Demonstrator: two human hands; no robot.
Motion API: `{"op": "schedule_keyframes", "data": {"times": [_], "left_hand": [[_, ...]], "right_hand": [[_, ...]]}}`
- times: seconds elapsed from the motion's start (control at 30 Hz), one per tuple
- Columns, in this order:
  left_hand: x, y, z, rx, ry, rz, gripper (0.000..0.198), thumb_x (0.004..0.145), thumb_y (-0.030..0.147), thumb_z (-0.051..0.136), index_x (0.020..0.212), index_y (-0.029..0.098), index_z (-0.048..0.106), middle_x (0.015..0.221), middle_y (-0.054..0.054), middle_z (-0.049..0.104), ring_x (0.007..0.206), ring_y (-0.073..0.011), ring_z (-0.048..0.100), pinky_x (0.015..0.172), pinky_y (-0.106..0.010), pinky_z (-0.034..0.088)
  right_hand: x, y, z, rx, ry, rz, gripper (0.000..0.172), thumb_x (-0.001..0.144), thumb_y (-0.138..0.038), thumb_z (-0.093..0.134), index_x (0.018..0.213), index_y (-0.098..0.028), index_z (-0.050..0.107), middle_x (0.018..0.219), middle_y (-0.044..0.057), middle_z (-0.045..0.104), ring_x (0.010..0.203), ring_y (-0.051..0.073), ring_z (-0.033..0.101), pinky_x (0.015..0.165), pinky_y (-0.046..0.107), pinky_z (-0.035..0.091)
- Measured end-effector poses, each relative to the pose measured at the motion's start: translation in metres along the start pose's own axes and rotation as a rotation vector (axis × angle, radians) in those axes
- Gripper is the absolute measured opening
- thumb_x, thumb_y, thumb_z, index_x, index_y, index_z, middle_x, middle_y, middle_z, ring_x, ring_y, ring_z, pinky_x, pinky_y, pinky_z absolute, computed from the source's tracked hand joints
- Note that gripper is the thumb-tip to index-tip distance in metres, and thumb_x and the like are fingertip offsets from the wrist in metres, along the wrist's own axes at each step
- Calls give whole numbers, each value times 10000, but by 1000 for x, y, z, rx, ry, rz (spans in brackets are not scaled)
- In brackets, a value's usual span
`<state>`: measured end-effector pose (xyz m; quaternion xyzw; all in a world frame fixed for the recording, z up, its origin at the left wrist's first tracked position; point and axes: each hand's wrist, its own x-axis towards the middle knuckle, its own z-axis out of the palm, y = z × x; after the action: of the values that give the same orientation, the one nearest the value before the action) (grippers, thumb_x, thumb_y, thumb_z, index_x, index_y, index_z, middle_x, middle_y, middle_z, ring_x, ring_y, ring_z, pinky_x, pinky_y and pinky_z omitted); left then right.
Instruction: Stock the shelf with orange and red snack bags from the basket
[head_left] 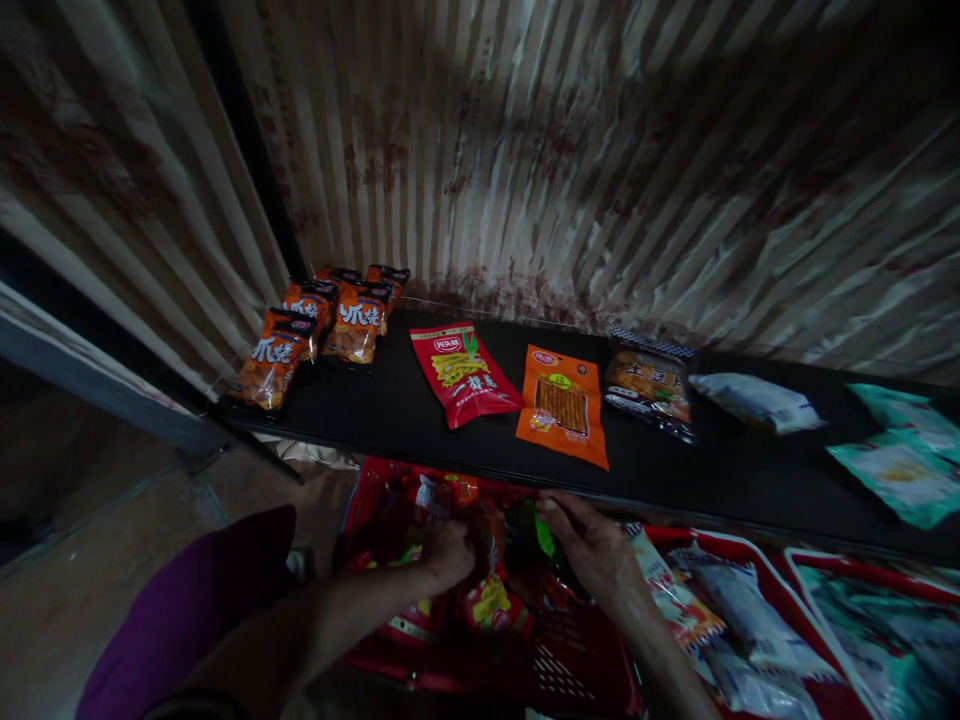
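Note:
Both of my hands reach down into a red plastic basket (577, 660) filled with snack packets, below the front edge of a black shelf (480, 455). My left hand (448, 555) is closed among the packets, and whatever its fingers grip is hidden. A red packet with a yellow picture (491, 605) lies just beside it. My right hand (592, 545) grips a black packet with a bright green patch (541, 535) at the basket's far side. An orange packet (461, 488) lies near the basket's back rim.
On the shelf stand several orange-black snack bags (356, 320), a red packet (465, 375), an orange packet (562, 405), a brown bag (649, 385), a white bag (757, 400) and green packets (896, 470). Two more filled baskets sit right; one has a white rim (814, 610). Corrugated sheeting (525, 150) rises behind.

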<state>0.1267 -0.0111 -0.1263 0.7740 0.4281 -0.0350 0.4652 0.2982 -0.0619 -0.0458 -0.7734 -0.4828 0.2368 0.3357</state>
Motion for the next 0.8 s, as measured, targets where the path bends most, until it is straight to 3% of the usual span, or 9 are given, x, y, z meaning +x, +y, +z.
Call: {"op": "schedule_keyframes", "data": {"times": [0.13,0.23,0.3,0.37,0.47,0.53,0.63,0.8], "left_hand": [[-25,-9,-46,86,-72,23,152,678,67,538,589,158,620,677,-40,648,764,-208,611,749,-327,443],[-47,-5,-94,46,-178,145,163,639,77,513,526,175,576,580,16,596,607,-128,548,620,-233,405],[-62,1,-132,-109,-269,278,190,667,114,445,526,177,558,533,26,543,539,-102,484,551,-212,359],[-75,8,-171,-338,-275,398,172,658,170,434,520,168,535,535,19,516,524,-97,430,536,-217,334],[-87,13,-216,-535,-57,470,135,607,196,451,518,158,545,536,7,505,560,-107,434,559,-225,322],[-91,14,-233,-625,104,444,113,572,188,457,498,161,538,518,10,466,551,-109,413,538,-228,308],[-91,12,-243,-811,260,372,95,562,190,473,561,164,565,551,13,484,537,-107,415,515,-228,310],[-83,11,-250,-1018,379,248,234,661,218,569,884,182,628,661,38,557,559,-85,481,533,-202,349]], "right_hand": [[-6,-11,6,148,-71,-48,339,763,-539,584,952,-281,697,905,37,745,860,270,694,821,431,534],[-9,-24,9,293,-155,-12,390,742,-561,613,982,-264,693,945,59,741,899,276,688,891,476,503],[-11,-37,10,396,-196,37,427,733,-565,632,1010,-246,689,991,84,731,947,282,676,924,493,481],[-13,-52,12,511,-248,91,467,754,-565,619,1084,-238,666,1069,103,708,1027,280,647,971,500,442],[-12,-74,19,749,-337,157,512,790,-610,543,1134,-246,643,1169,107,665,1103,276,607,979,489,431],[-9,-88,27,912,-365,170,538,779,-655,510,1075,-235,670,1151,112,673,1079,287,619,922,482,475],[-1,-106,37,961,-343,186,464,729,-614,603,956,-221,698,1038,105,718,1009,296,652,878,477,501],[16,-126,46,947,-278,258,377,705,-533,644,891,-209,695,982,98,733,997,310,659,848,473,526]]}}
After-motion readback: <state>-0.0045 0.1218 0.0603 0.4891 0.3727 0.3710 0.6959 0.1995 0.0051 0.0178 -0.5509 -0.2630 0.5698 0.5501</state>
